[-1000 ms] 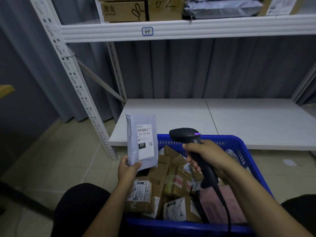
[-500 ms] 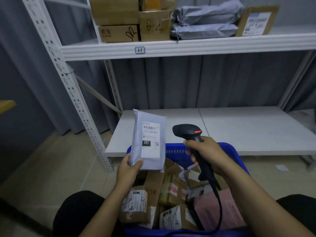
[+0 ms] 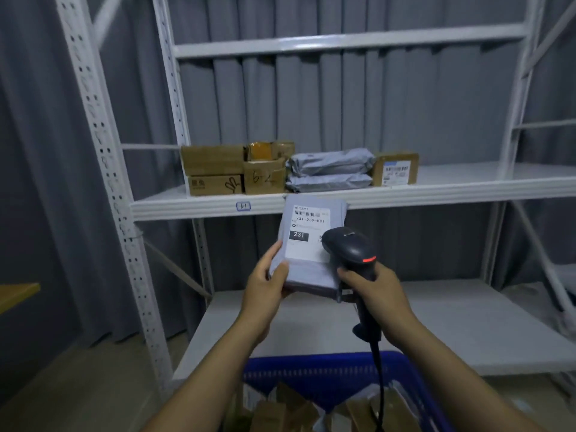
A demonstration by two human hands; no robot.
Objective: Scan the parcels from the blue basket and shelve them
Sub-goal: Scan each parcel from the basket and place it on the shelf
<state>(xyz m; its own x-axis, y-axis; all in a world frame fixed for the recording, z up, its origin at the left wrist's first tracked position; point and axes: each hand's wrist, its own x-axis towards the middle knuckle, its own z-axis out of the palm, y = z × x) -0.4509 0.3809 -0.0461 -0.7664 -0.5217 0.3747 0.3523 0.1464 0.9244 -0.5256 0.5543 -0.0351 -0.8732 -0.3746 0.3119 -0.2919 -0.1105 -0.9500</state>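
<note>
Head view: left hand [image 3: 265, 286] grips grey parcel [image 3: 307, 244] by its lower left corner, raised just below shelf 61 [image 3: 436, 191]. Right hand [image 3: 378, 291] clenches scanner [image 3: 352, 249] against the label. Blue basket [image 3: 327, 372] below, holding boxes.

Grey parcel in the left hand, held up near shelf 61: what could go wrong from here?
1. The left hand grips the grey parcel only at its lower left edge; the soft bag could drop into the blue basket.
2. The scanner has a cable that hangs into the basket and may snag on the boxes there.
3. The shelf right above is filled with stacked parcels; free space lies further right.
</note>
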